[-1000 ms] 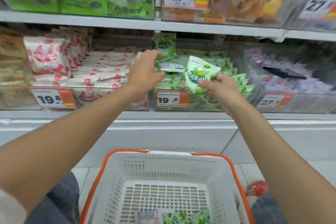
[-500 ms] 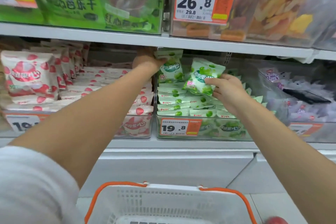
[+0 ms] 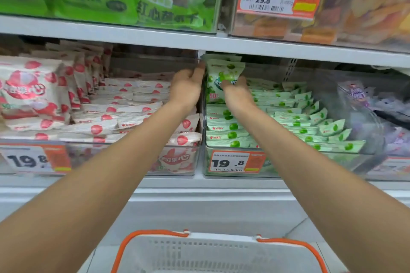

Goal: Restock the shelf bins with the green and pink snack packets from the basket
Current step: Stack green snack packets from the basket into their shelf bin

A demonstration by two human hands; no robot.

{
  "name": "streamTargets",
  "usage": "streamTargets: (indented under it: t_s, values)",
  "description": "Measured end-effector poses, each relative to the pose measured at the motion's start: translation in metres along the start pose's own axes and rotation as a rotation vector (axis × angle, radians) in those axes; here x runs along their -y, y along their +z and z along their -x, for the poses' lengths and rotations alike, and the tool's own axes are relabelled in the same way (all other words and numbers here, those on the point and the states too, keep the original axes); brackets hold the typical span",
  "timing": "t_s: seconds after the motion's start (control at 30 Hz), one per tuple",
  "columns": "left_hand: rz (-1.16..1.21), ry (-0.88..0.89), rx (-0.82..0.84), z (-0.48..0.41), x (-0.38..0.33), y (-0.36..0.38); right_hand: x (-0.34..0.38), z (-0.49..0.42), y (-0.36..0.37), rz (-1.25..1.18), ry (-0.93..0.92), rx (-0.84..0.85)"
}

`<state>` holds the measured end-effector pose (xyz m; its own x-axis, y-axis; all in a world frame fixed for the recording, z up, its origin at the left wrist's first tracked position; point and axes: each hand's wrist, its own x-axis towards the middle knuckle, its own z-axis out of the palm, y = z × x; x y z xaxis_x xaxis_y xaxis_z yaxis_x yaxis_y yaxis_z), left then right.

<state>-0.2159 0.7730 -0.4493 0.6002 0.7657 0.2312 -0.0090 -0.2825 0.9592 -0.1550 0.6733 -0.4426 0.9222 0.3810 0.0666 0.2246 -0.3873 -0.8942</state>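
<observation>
Touching upright green packet, both hands

Left hand, right hand reached deeper; green packet now upright.

Upright green packet gripped by right hand over green bin; left hand alongside.

Both bare arms reach forward and up, nearly straight, drawing together at the wrists; left hand shows its back, fingers fairly straight and pointing up, tips at the left edge of a packet; right hand, just beside it, grips that packet with curled fingers.
</observation>
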Motion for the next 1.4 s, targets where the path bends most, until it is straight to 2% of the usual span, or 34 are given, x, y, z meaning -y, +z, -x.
streamTargets:
  t_s: [0.1, 0.2, 0.27, 0.43, 0.53, 0.77, 0.9, 1.03, 1.17, 1.4]
  values:
    - [-0.047, 0.047, 0.152, 0.001, 0.001, -0.001, 0.0, -0.001, 0.0, 0.031, -0.068, -0.036]
    - [-0.097, 0.06, 0.182, -0.001, -0.002, -0.002, 0.0, 0.0, -0.001, 0.109, -0.129, -0.073]
    - [-0.112, 0.066, 0.166, -0.003, -0.003, -0.003, -0.001, 0.0, -0.003, 0.12, -0.143, -0.102]
    - [-0.234, 0.108, 0.071, -0.007, -0.001, -0.001, -0.003, 0.0, 0.003, 0.22, -0.141, -0.042]
    - [-0.159, 0.103, 0.057, -0.007, 0.0, -0.002, -0.006, -0.001, 0.005, 0.168, -0.132, -0.057]
    - [-0.088, 0.046, 0.108, -0.008, 0.003, -0.001, 0.0, -0.004, -0.004, 0.234, -0.079, 0.109]
    - [-0.114, 0.025, 0.043, -0.006, 0.002, -0.003, -0.008, -0.001, -0.008, 0.093, -0.124, -0.024]
    - [-0.137, 0.018, 0.004, 0.0, 0.002, -0.002, -0.007, 0.003, -0.009, 0.114, -0.142, 0.036]
    - [-0.108, 0.004, -0.045, 0.002, 0.002, -0.001, -0.009, 0.005, -0.015, 0.077, -0.143, -0.028]
    - [-0.16, 0.031, -0.017, 0.013, -0.004, -0.004, -0.011, 0.019, -0.025, -0.015, -0.111, -0.008]
